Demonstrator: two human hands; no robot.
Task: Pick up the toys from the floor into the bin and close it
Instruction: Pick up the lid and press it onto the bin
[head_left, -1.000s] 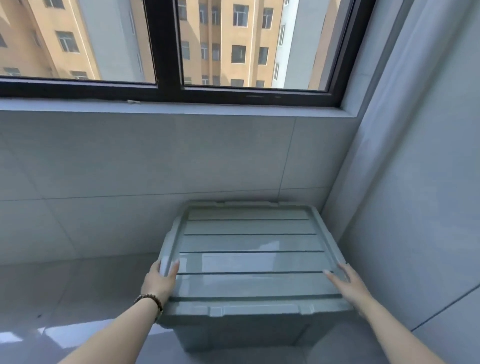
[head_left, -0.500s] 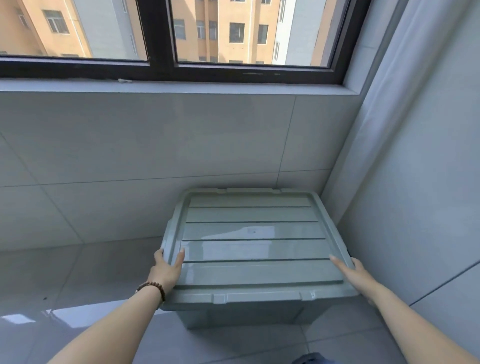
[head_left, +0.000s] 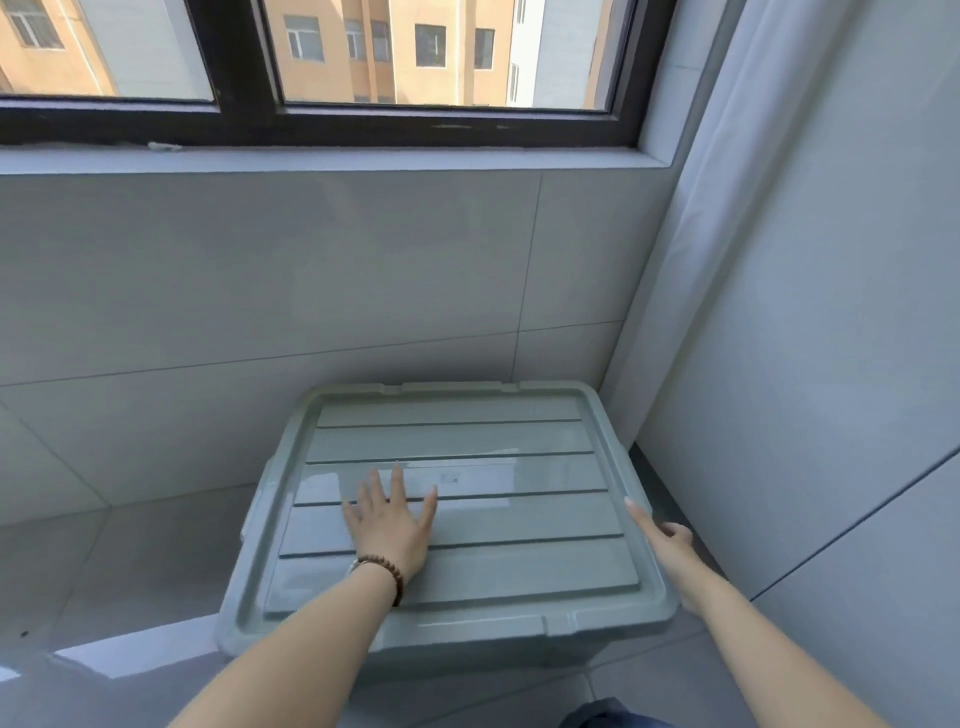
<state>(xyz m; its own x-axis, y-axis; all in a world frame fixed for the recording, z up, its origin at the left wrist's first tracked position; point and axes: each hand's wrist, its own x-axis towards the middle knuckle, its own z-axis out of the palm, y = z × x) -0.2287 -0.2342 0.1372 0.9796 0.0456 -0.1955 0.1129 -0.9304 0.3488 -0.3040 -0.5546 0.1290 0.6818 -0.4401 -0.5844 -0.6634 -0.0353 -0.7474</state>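
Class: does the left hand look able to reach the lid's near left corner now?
Probably yes: the left hand lies flat on the lid, with nothing between it and that corner.

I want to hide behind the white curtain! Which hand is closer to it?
The right hand. It sits at the right rim of the lid, the side nearest the curtain. The left hand lies flat on the lid's middle, farther from it.

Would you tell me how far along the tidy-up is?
Done: no toys show on the floor; the lid sits on the bin. In hand: left hand presses the lid flat, right hand at its rim. Left: latching, if any.
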